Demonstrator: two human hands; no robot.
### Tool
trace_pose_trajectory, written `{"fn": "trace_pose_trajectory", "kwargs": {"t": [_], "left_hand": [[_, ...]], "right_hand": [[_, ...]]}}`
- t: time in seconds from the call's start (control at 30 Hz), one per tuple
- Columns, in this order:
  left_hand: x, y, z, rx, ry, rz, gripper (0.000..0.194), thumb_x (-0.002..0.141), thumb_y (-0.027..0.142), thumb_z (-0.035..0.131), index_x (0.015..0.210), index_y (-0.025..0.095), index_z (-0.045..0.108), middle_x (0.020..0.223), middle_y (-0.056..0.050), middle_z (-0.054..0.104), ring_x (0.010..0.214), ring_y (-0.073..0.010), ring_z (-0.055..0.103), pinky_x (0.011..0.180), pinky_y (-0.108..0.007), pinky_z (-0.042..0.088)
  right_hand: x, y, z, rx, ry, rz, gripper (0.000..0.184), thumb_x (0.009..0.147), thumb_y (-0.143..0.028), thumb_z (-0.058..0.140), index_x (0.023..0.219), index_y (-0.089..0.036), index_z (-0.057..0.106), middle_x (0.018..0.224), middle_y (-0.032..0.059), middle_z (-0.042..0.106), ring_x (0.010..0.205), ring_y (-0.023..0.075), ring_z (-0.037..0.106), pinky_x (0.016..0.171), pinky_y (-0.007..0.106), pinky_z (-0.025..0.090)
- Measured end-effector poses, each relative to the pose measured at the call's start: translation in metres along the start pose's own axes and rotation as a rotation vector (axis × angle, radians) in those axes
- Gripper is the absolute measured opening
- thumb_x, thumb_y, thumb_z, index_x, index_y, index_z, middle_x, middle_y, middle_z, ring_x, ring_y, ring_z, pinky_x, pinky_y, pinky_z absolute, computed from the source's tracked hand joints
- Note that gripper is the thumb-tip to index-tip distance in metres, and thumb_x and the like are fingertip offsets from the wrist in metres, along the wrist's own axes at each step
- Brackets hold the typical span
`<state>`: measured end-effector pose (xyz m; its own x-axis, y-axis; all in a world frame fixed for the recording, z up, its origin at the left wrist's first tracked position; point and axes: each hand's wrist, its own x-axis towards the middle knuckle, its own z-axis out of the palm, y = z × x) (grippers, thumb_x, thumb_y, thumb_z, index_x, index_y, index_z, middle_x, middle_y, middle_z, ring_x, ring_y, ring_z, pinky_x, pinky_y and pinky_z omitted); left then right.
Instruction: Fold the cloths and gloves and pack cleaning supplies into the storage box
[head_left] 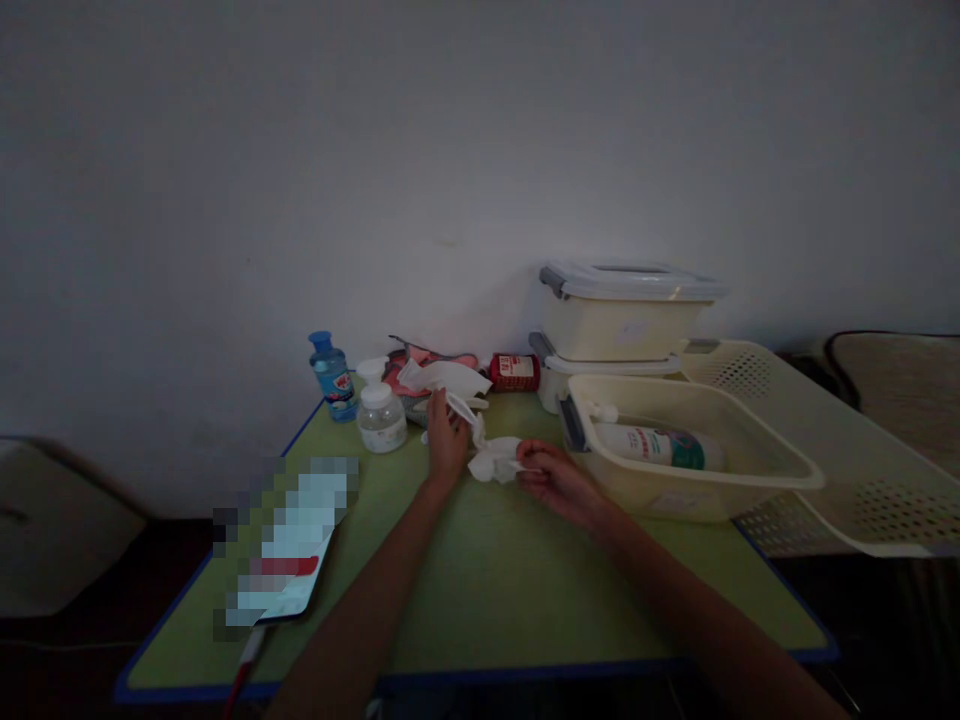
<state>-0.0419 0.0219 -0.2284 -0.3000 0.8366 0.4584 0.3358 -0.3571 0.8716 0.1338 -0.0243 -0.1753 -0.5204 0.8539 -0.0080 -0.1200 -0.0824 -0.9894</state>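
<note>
A crumpled white tissue stretches between my two hands above the middle of the table. My right hand pinches its right end between thumb and fingers. At the other end, my left hand is closed on the white material, its fingertips partly hidden. Just behind my left hand, another thin white sheet lies over a pink and grey fabric pouch. To the left of that hand stands a clear jar with a white lid.
On the green table are a blue bottle, a red bottle on its side and a phone with a cable. At right, a cream bin holds a white bottle, near a lidded box and a perforated basket.
</note>
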Motion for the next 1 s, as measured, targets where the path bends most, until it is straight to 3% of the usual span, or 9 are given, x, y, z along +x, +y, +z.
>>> {"fn": "trace_pose_trajectory", "kwargs": {"t": [0.13, 0.27, 0.33, 0.4, 0.5, 0.57, 0.7, 0.87, 1.0], "left_hand": [[-0.008, 0.014, 0.0, -0.077, 0.003, 0.003, 0.055, 0.075, 0.015, 0.05, 0.127, 0.019, 0.033, 0.143, -0.015, 0.022, 0.122, -0.0248, 0.043, 0.095, -0.039, 0.042], [-0.017, 0.033, -0.005, -0.165, -0.015, -0.02, 0.042, 0.081, 0.027, 0.049, 0.12, 0.019, 0.038, 0.135, -0.015, 0.035, 0.114, -0.0233, 0.05, 0.091, -0.038, 0.045], [-0.024, 0.045, -0.012, -0.224, -0.071, -0.041, 0.033, 0.086, 0.036, 0.041, 0.114, 0.018, 0.043, 0.122, -0.013, 0.047, 0.107, -0.0213, 0.055, 0.088, -0.037, 0.046], [-0.034, 0.055, -0.021, -0.284, -0.204, -0.073, 0.035, 0.088, 0.043, 0.034, 0.104, 0.017, 0.051, 0.107, -0.012, 0.058, 0.094, -0.02, 0.061, 0.082, -0.036, 0.048], [-0.05, 0.063, -0.028, -0.331, -0.4, -0.132, 0.033, 0.076, 0.043, 0.058, 0.096, 0.017, 0.058, 0.095, -0.009, 0.064, 0.086, -0.0203, 0.063, 0.076, -0.034, 0.049], [-0.059, 0.062, -0.027, -0.328, -0.434, -0.185, 0.037, 0.06, 0.031, 0.073, 0.092, 0.017, 0.06, 0.088, -0.005, 0.065, 0.08, -0.0184, 0.062, 0.071, -0.03, 0.049], [-0.066, 0.053, -0.015, -0.335, -0.31, -0.321, 0.022, 0.058, 0.026, 0.071, 0.071, 0.015, 0.057, 0.061, 0.003, 0.058, 0.053, -0.0102, 0.054, 0.05, -0.02, 0.041], [-0.061, 0.048, -0.009, -0.466, -0.12, -0.451, 0.028, 0.06, 0.037, 0.067, 0.07, 0.017, 0.05, 0.056, 0.005, 0.053, 0.046, -0.0072, 0.047, 0.044, -0.018, 0.036], [-0.059, 0.054, -0.01, -0.567, -0.028, -0.541, 0.03, 0.06, 0.039, 0.067, 0.07, 0.017, 0.048, 0.055, 0.006, 0.052, 0.045, -0.0073, 0.047, 0.045, -0.019, 0.038]], "right_hand": [[-0.007, -0.001, -0.001, 0.209, -0.083, 0.023, 0.014, 0.061, -0.027, 0.049, 0.069, -0.022, 0.038, 0.048, -0.0118, 0.016, 0.039, 0.004, 0.005, 0.038, 0.019, 0.007], [-0.013, 0.0, -0.001, 0.315, -0.137, 0.039, 0.013, 0.059, -0.024, 0.049, 0.066, -0.021, 0.039, 0.047, -0.0112, 0.02, 0.038, 0.0035, 0.005, 0.037, 0.019, 0.006], [-0.016, 0.001, -0.001, 0.348, -0.136, 0.027, 0.012, 0.059, -0.023, 0.05, 0.065, -0.02, 0.041, 0.048, -0.0103, 0.022, 0.038, 0.0035, 0.008, 0.037, 0.019, 0.01], [-0.016, 0.003, 0.0, 0.371, -0.111, 0.003, 0.012, 0.059, -0.023, 0.053, 0.065, -0.02, 0.043, 0.049, -0.0096, 0.024, 0.039, 0.0042, 0.014, 0.038, 0.019, 0.016], [-0.013, 0.008, 0.003, 0.38, -0.045, -0.039, 0.015, 0.058, -0.021, 0.059, 0.068, -0.019, 0.048, 0.052, -0.008, 0.031, 0.044, 0.0057, 0.027, 0.043, 0.02, 0.028], [-0.011, 0.013, 0.007, 0.365, 0.001, -0.06, 0.018, 0.057, -0.018, 0.062, 0.072, -0.019, 0.052, 0.058, -0.0063, 0.041, 0.05, 0.0065, 0.037, 0.049, 0.02, 0.033], [-0.011, 0.02, 0.012, 0.301, 0.071, -0.084, 0.026, 0.056, -0.015, 0.067, 0.08, -0.021, 0.057, 0.074, -0.0036, 0.052, 0.065, 0.0091, 0.048, 0.06, 0.022, 0.039], [-0.014, 0.02, 0.017, 0.01, 0.095, -0.126, 0.04, 0.061, -0.022, 0.07, 0.099, -0.022, 0.057, 0.103, 0.0019, 0.055, 0.092, 0.0147, 0.053, 0.076, 0.026, 0.043], [-0.015, 0.023, 0.019, -0.169, 0.05, -0.148, 0.058, 0.061, -0.021, 0.067, 0.115, -0.023, 0.048, 0.115, 0.0044, 0.053, 0.096, 0.0174, 0.054, 0.081, 0.031, 0.044]]}}
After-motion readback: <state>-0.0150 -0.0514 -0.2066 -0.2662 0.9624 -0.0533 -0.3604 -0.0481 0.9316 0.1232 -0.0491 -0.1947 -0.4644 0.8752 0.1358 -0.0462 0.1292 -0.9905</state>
